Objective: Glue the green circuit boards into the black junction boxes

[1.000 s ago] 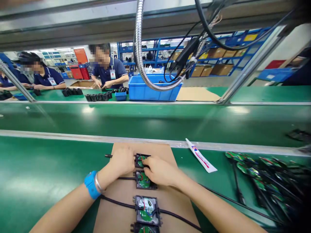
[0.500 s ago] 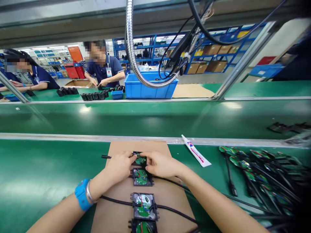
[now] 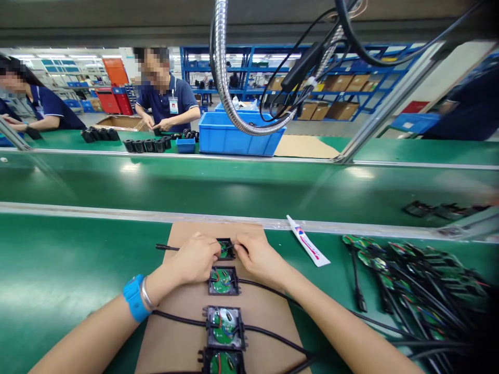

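On a brown cardboard sheet point(image 3: 268, 311), several square black plastic housings with green circuit boards stand in a column. My left hand point(image 3: 197, 258) has its fingers closed on the left side of the farthest housing point(image 3: 225, 249); a black cable end point(image 3: 166, 247) sticks out left of it. Thumb and forefinger of my right hand point(image 3: 257, 257) pinch a thin black cable at the housing's right edge, partly hidden by the fingers. Nearer to me lie a second housing point(image 3: 223, 281), a third housing point(image 3: 225, 328) and a fourth housing point(image 3: 223, 362), with black cables running out sideways.
Right of the cardboard lies a white tube point(image 3: 309, 243). A heap of circuit boards with black cables point(image 3: 413, 280) covers the right side of the green table point(image 3: 58, 270). Overhead hangs a flexible metal conduit point(image 3: 221, 57). Co-workers sit across, near a blue bin point(image 3: 239, 136).
My right fingers have drawn back from over the farthest board to its right edge. My left fingers have stayed at its left side. The whole view has shifted slightly.
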`<state>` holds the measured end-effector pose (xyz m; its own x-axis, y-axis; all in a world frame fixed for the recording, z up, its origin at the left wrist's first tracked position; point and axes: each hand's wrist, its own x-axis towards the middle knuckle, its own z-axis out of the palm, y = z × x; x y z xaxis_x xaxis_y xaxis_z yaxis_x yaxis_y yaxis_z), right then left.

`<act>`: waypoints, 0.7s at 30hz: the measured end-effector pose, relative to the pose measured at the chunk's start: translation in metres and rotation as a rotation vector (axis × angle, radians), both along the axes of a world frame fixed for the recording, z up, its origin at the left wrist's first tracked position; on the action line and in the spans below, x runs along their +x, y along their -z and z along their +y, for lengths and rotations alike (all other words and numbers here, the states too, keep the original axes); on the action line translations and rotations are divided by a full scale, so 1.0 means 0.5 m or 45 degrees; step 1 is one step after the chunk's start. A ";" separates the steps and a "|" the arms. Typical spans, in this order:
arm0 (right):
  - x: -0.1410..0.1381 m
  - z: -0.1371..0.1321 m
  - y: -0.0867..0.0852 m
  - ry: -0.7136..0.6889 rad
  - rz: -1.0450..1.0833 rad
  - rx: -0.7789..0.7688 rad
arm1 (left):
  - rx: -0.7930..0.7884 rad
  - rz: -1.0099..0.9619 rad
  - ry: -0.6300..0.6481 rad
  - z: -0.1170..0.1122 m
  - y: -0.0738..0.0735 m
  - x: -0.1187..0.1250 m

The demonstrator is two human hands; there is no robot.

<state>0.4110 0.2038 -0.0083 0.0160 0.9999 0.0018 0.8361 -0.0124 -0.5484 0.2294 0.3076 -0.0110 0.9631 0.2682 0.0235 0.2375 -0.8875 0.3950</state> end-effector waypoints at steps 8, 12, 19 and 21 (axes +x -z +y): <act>0.011 -0.018 0.063 -0.121 -0.156 0.221 | -0.003 -0.003 -0.021 -0.005 -0.002 -0.005; 0.007 -0.022 0.085 -0.104 -0.280 0.287 | 0.018 0.000 -0.001 -0.005 0.002 -0.006; 0.000 -0.013 0.066 -0.229 -0.363 0.143 | 0.152 0.151 0.002 -0.023 -0.001 0.006; 0.006 -0.007 0.050 -0.283 -0.332 0.091 | 0.166 0.174 -0.033 -0.027 -0.004 0.010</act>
<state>0.4139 0.2003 -0.0332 -0.2125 0.9760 0.0471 0.9261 0.2165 -0.3091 0.2345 0.2940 -0.0092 0.9524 0.2965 -0.0706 0.3047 -0.9219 0.2394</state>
